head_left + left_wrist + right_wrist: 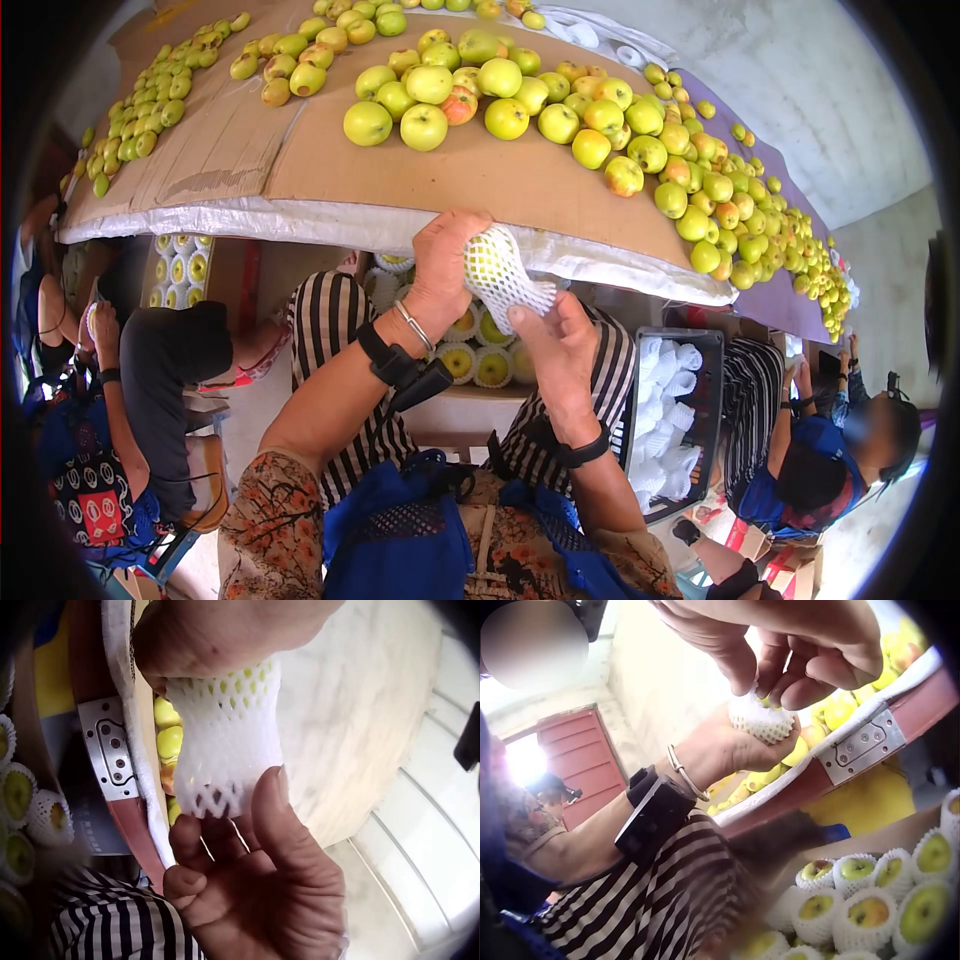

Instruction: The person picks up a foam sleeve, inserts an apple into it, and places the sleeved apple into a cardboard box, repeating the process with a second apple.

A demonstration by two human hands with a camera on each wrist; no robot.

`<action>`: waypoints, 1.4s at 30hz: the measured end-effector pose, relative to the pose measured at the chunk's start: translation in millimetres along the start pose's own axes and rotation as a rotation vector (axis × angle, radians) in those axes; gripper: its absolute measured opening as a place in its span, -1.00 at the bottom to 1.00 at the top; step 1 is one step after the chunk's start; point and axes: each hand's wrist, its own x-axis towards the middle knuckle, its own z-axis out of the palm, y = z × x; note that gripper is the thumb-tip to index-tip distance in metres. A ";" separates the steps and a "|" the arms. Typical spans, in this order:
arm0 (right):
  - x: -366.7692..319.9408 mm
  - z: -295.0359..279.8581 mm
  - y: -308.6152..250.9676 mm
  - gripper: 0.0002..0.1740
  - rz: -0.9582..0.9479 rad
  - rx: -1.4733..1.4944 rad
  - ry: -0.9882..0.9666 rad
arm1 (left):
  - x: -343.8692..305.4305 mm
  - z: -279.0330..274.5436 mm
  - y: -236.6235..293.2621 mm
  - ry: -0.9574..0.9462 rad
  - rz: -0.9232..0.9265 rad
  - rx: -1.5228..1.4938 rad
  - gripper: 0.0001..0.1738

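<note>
A green apple in a white foam net (492,262) is held up over the lap, near the table edge. The left hand (445,262) grips the apple end, its fingers curled around the net. At the net's loose, narrower end, the right hand (562,350) pinches the foam between thumb and fingers. In the left wrist view, the net (225,742) stretches between the left hand (232,634) above and the right hand (262,885) below. The right wrist view has the right hand (795,652) over the netted apple (761,720), which rests in the left hand (757,750).
Many loose apples (505,118) lie on the cardboard-covered table (350,180). Below its edge, a box holds netted apples (457,362). A black crate (700,420) of white foam nets (660,430) stands at the right. Other people sit at both sides.
</note>
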 end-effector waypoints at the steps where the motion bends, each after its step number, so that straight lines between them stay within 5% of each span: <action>1: 1.7 -1.8 4.4 -0.90 -0.010 0.037 -0.022 | 0.0 0.0 0.4 -0.008 -0.004 -0.006 -0.94; 8: 0.6 -12.2 15.8 -0.90 -0.070 0.098 0.001 | -1.4 1.0 -1.2 -0.044 0.038 0.020 -0.92; 15: 7.2 4.9 4.5 -0.76 0.089 0.147 0.003 | -9.9 3.5 -7.8 -0.062 0.131 0.247 -0.87; 24: 10.0 18.9 -3.1 -0.75 0.208 0.353 0.192 | -17.2 11.8 -7.6 -0.019 0.368 0.523 -0.89; 33: 5.5 20.7 -20.9 -0.77 0.260 0.570 0.113 | -16.0 12.1 -12.4 -0.066 0.673 0.701 -0.88; 35: 1.3 16.1 -23.2 -0.74 0.264 0.634 0.026 | -19.5 12.7 -7.7 -0.049 0.534 0.669 -0.86; 42: 1.0 15.2 -6.7 -0.47 -0.056 0.009 -0.048 | -23.8 17.6 -3.7 -0.075 0.281 0.556 -0.77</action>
